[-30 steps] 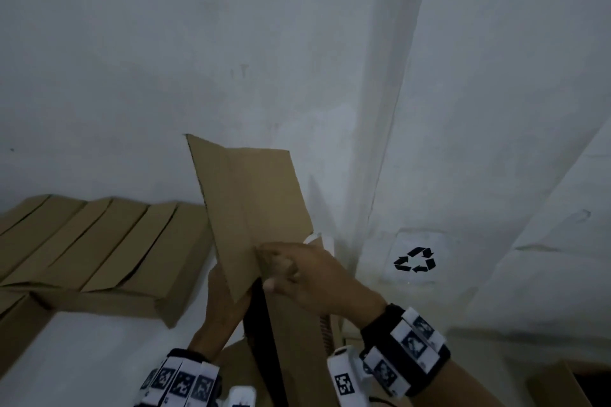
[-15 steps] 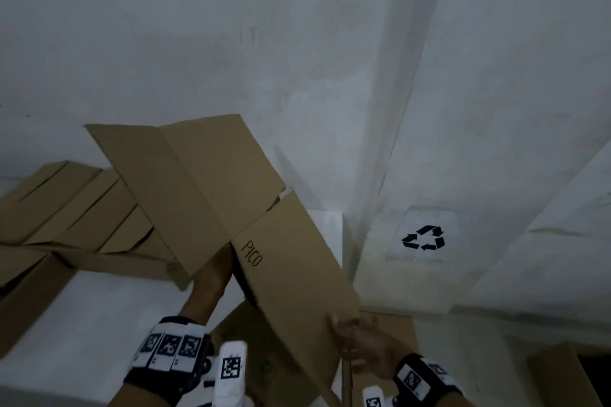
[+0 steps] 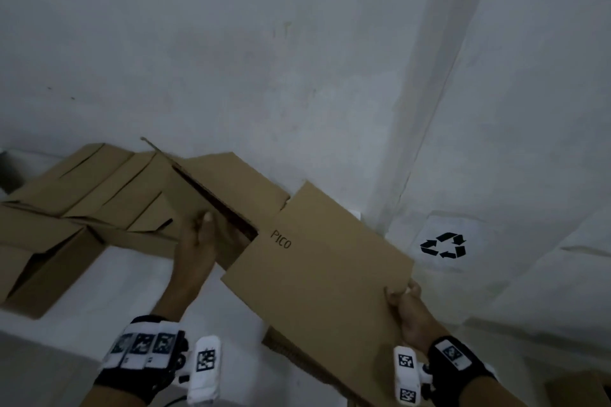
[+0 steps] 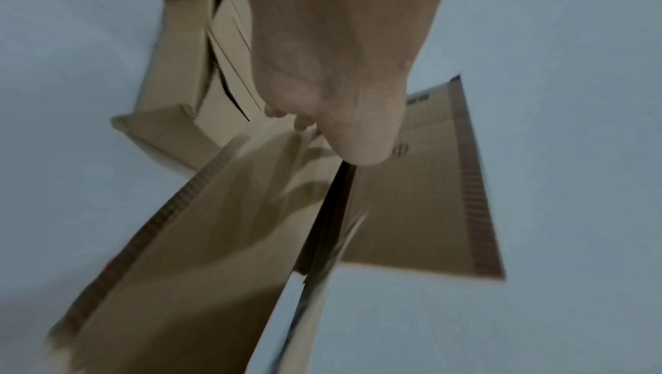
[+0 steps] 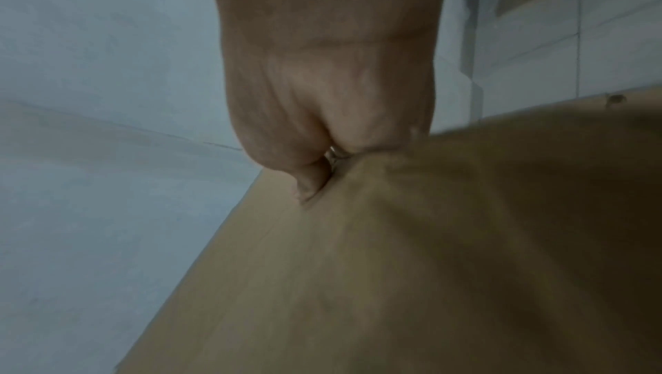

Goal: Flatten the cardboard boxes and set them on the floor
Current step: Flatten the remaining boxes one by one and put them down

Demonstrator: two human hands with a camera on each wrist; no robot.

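I hold a flattened brown cardboard box [image 3: 317, 261] printed "PICO", tilted low over the white floor. My left hand [image 3: 198, 238] grips its left edge near the open flap, thumb on top; in the left wrist view the left hand [image 4: 333, 113] pinches the cardboard box [image 4: 215, 224]. My right hand [image 3: 405, 294] pinches the panel's near right corner. The right wrist view shows the right hand [image 5: 322, 159] curled onto the cardboard box [image 5: 429, 267]. A pile of flattened boxes [image 3: 99, 188] lies on the floor at the left, just beyond the held box.
A white wall fills the back, with a corner [image 3: 413, 142] running down to the floor on the right. A recycling symbol [image 3: 444, 244] is printed on a white sheet there. More cardboard [image 3: 297, 357] lies under the held box, and another box edge [image 3: 578, 390] shows at bottom right.
The box has swung from upright down to a low, nearly flat tilt toward the pile. My right hand slid from the box's middle to its near right corner; my left hand stayed on the left edge.
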